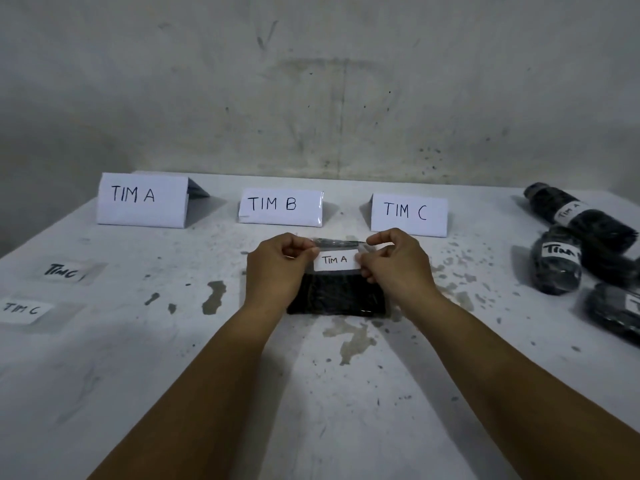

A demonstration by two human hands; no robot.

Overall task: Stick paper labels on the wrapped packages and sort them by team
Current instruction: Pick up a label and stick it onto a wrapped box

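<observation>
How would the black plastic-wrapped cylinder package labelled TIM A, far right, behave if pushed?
The black plastic-wrapped cylinder package lies on its side, so a sideways push would probably roll it, though the neighbouring wrapped packages it leans against might stop it. Its glossy film looks slippery to grip. Its wrinkled wrap suggests soft contents that may give slightly.

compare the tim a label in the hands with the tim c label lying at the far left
The TIM A label is pinched at both ends by the left hand and right hand over a black package; the TIM C label lies loose on the table, untouched. The letters differ, A against C. Both are white handwritten slips.
</observation>
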